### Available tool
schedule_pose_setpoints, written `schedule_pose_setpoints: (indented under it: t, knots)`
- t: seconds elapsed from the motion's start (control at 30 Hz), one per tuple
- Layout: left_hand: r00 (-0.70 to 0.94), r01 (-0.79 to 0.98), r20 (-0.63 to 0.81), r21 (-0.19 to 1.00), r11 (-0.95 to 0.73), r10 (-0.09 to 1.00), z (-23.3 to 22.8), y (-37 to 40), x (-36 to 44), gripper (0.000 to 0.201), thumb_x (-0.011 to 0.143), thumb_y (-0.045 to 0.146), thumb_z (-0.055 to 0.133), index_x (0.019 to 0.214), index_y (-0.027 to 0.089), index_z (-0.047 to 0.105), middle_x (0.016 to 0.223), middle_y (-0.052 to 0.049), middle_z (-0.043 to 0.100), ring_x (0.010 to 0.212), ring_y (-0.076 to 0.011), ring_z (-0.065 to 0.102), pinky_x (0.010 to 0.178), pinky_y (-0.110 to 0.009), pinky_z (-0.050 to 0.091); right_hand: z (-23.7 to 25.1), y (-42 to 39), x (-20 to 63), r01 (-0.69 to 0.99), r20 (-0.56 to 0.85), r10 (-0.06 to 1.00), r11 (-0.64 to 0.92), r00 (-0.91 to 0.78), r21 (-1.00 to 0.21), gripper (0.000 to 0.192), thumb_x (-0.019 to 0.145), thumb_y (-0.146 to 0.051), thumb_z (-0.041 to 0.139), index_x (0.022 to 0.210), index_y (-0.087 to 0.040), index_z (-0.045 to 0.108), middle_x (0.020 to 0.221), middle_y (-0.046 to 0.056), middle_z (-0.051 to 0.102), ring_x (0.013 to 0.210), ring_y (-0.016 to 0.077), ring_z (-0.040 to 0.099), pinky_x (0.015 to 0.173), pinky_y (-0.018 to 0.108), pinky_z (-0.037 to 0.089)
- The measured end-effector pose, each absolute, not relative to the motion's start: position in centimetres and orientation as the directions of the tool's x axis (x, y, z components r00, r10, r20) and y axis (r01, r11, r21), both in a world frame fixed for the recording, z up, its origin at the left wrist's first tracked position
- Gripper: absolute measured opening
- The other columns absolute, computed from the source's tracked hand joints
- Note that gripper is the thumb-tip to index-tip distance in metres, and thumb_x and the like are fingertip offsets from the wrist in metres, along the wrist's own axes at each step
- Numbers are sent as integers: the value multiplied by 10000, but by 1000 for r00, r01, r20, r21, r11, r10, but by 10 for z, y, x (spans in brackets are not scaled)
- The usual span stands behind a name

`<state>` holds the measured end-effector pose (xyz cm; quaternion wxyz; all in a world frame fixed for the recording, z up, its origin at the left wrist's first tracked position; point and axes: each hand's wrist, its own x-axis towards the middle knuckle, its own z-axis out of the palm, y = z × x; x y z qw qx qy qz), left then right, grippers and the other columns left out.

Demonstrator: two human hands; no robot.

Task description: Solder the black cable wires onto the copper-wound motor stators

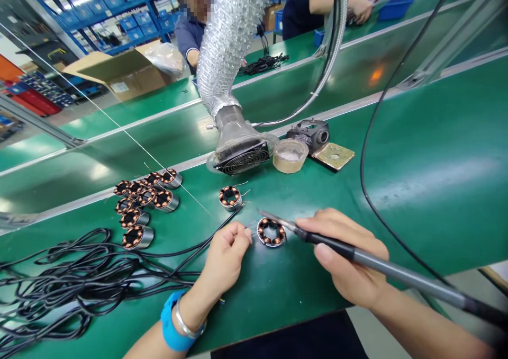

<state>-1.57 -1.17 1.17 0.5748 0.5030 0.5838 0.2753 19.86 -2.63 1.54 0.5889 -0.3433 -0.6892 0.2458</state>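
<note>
My right hand (349, 253) grips a soldering iron (337, 248) like a pen, its tip pointing left above a motor stator (271, 232) with copper windings. That stator lies on the green bench by itself. My left hand (228, 256) is closed in a pinch just left of it, at thin wire leads (252, 226) that run toward the stator. What else the fingertips may hold is hidden. Another stator (230, 197) sits a little farther back, with fine leads sticking out and a black cable end beside it.
Several stators (137, 237) are grouped at the left, behind a tangle of black cables (99, 279). A fume extractor nozzle (242, 152) hangs over the bench. Beside it stand a round tub (290, 155) and an iron holder with a sponge (334, 155). Two co-workers are across the bench.
</note>
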Motion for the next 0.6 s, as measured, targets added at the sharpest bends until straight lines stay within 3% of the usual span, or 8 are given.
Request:
schedule_pose_setpoints:
  t: [0.2, 0.6]
  knots:
    - [187, 262, -400, 900, 347, 897, 11, -10, -17, 403, 839, 519, 501, 712, 143, 428, 509, 75, 226, 461, -28, 180, 439, -162, 151, -4, -32, 199, 54, 512, 856, 510, 70, -859, 185, 880, -217, 554, 1027, -204, 666, 803, 42, 608, 686, 142, 529, 578, 274, 399]
    - [195, 301, -376, 902, 310, 906, 14, -9, -16, 411, 842, 522, 485, 694, 148, 397, 533, 70, 223, 473, -30, 173, 444, -166, 156, 3, -29, 197, 69, 534, 845, 533, -8, -843, 200, 851, -174, 546, 1020, -190, 651, 829, 29, 626, 702, 129, 553, 605, 270, 423]
